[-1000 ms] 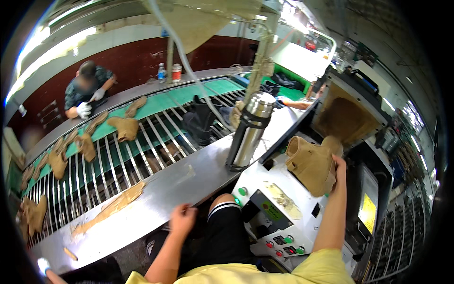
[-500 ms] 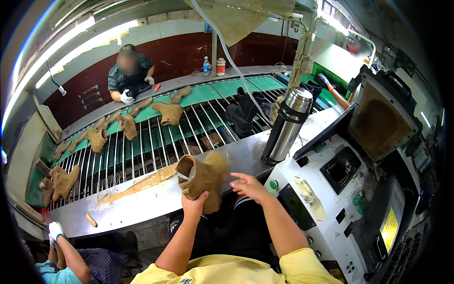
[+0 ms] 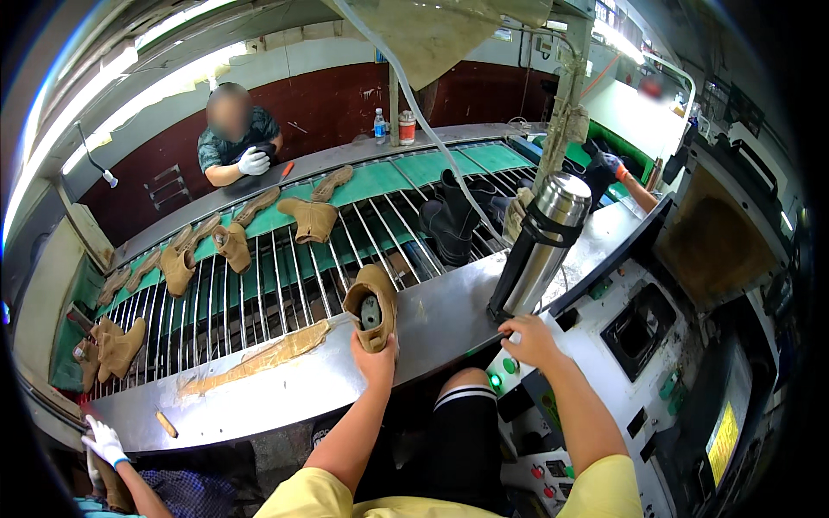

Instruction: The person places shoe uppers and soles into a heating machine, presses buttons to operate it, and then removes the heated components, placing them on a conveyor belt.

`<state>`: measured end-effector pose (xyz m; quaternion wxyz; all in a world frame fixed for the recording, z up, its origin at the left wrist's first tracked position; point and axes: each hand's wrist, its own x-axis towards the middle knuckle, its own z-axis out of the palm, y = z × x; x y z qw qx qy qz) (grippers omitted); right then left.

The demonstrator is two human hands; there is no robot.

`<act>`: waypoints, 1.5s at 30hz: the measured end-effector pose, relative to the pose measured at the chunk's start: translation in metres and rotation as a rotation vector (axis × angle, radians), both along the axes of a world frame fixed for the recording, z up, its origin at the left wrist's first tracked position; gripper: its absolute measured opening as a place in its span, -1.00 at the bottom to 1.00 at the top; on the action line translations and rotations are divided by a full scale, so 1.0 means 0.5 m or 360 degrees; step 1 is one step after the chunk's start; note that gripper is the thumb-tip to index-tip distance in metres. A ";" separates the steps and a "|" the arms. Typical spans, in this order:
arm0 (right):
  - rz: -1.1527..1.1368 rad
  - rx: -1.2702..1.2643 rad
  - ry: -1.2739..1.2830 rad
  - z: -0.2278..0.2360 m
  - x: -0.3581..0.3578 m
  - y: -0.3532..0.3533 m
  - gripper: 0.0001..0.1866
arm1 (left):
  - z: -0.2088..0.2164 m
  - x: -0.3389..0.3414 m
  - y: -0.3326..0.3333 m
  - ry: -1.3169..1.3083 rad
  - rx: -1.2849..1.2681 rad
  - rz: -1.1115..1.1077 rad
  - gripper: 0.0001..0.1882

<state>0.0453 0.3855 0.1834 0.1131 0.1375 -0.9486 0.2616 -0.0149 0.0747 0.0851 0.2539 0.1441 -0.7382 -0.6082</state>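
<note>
My left hand is closed around the shaft of a tan ankle boot at the metal ledge. The boot's opening faces me, and a grey shoe last with round holes shows inside. My right hand is closed at the front corner of a white machine, just below a steel thermos flask. The fingers curl on a small dark part there, too hidden to name. Green buttons sit on the machine just below this hand.
A roller rack beyond the metal ledge carries several tan boots, loose soles and black boots. A person in white gloves sits across. Another gloved hand is lower left. A dark-gloved hand works far right.
The boot in my left hand has turned so its opening faces me and moved onto the ledge. My right hand has gone right, from beside the boot to the machine's corner.
</note>
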 end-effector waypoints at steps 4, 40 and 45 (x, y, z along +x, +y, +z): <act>0.0020 0.0241 0.0014 0.004 -0.001 -0.022 -0.81 | -0.005 -0.126 0.039 -0.0054 -0.0027 0.0127 -0.25; -0.0210 0.0065 0.0060 -0.017 -0.011 -0.016 -0.90 | -0.121 -0.073 -0.061 -0.0182 0.0028 -0.0735 -0.80; -0.0233 0.0188 0.0033 -0.019 -0.014 -0.037 -0.90 | -0.102 -0.009 -0.142 -0.0392 0.0679 -0.1022 -0.85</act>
